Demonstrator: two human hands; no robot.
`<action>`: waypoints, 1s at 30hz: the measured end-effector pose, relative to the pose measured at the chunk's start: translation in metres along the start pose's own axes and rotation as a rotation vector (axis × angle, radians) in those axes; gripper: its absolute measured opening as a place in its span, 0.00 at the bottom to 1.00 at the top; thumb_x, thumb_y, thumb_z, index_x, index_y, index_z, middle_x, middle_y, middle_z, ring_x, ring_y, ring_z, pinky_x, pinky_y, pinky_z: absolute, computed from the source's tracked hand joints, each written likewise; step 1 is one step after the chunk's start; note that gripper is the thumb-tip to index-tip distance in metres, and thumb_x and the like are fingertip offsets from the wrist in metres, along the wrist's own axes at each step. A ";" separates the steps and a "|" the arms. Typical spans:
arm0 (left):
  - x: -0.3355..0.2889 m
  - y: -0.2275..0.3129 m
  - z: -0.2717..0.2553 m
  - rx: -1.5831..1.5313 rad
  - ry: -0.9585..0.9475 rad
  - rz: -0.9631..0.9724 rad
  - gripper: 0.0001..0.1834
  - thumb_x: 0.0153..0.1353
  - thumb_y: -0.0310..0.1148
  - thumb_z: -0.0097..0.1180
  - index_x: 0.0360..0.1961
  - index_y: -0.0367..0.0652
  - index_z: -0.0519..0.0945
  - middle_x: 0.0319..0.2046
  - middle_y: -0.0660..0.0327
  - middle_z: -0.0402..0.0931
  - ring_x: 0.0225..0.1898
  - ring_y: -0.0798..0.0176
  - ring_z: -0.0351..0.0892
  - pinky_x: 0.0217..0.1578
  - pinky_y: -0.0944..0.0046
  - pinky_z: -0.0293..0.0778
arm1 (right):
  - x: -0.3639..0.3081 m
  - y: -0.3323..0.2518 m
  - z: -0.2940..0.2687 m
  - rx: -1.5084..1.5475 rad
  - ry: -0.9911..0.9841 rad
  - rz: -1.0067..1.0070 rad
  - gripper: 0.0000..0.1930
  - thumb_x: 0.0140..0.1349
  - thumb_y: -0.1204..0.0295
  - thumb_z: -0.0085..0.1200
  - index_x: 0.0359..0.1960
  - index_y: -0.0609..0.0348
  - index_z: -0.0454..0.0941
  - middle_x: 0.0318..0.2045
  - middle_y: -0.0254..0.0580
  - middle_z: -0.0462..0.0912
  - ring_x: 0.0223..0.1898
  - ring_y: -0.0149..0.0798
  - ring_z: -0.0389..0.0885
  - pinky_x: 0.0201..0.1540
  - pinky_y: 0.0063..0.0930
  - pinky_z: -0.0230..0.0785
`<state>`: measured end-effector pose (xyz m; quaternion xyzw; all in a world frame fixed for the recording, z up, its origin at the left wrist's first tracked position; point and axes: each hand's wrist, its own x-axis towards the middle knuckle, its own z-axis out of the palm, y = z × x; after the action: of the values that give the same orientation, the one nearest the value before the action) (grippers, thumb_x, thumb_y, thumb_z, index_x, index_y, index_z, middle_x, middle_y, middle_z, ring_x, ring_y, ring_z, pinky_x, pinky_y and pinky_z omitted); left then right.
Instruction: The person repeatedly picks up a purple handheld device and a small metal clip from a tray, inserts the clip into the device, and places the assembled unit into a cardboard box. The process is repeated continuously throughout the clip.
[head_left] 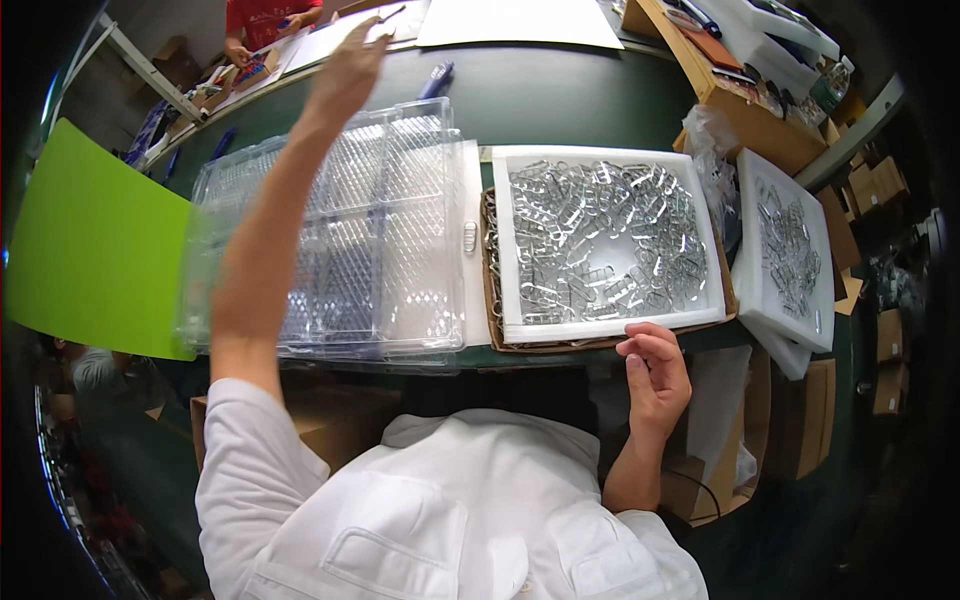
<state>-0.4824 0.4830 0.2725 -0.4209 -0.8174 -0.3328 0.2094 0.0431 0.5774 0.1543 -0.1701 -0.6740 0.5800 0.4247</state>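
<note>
My left hand [350,72] is stretched out over the far side of the table, at the edge of a white sheet [400,28]. Its fingers are apart and slightly blurred, and I see nothing held in them. A small dark thin thing [394,14] lies just past its fingertips. Under my left forearm are clear plastic trays [415,215] with a ribbed pattern, partly hidden by the arm. Loosely bent, my right hand [655,385] is empty at the front rim of a white foam tray [508,250]. Many silver wire clips [560,215] lie in that tray.
A single clip [470,237] lies between the trays. At left stands a bright green sheet [95,240]. A second foam tray [750,215] with clips leans at right, near a wooden shelf [745,105]. A blue tool [436,78] lies behind; a person in red [270,22] works across.
</note>
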 end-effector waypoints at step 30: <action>-0.804 0.096 -0.259 0.553 -0.315 -1.426 0.15 0.60 0.28 0.58 0.49 0.41 0.85 0.51 0.50 0.84 0.50 0.41 0.84 0.49 0.47 0.81 | 0.151 0.053 -0.009 -1.128 -0.665 -0.268 0.10 0.74 0.73 0.58 0.50 0.65 0.81 0.43 0.45 0.83 0.43 0.42 0.83 0.49 0.33 0.75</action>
<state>0.0616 -0.1037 -0.0140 0.2313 -0.9639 -0.1076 -0.0761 -0.0519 0.7061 0.1619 -0.0930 -0.9844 0.1024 0.1087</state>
